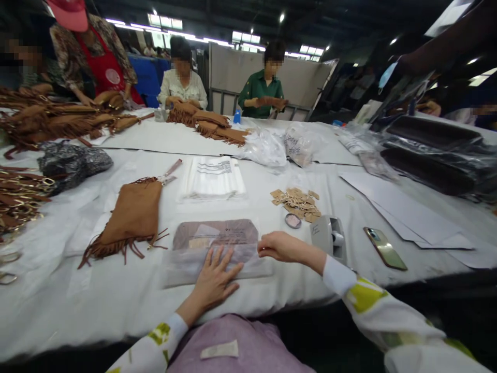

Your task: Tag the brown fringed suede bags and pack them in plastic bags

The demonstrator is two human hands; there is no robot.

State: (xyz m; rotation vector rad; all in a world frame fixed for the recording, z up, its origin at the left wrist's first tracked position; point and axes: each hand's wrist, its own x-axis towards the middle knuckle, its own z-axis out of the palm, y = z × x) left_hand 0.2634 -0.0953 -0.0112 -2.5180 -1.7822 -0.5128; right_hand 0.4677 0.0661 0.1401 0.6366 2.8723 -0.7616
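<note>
In front of me a clear plastic bag (pixel 176 269) with printed lines lies flat, holding a brown, flat item (pixel 186 229) with a light tan tag inside. My left hand (pixel 215 280) rests on the bag's lower part with its fingers spread. At the bag's right edge my right hand (pixel 277 246) is closed, thumb and fingers pressed together; what they pinch, if anything, is hidden. To the left lies a tan fringed pouch (pixel 134 212) with a strap end at its top. Behind the bag is a stack of printed clear bags (pixel 213 178).
A tape dispenser (pixel 328 235) stands beside my right forearm, with string tags (pixel 297 201) and a small round dish (pixel 292 221) behind it. Farther right are a phone (pixel 385 248) and white sheets (pixel 404 212). Brass-coloured clasps (pixel 23 197) lie left. Co-workers handle brown fringed pieces (pixel 209 124) across the table.
</note>
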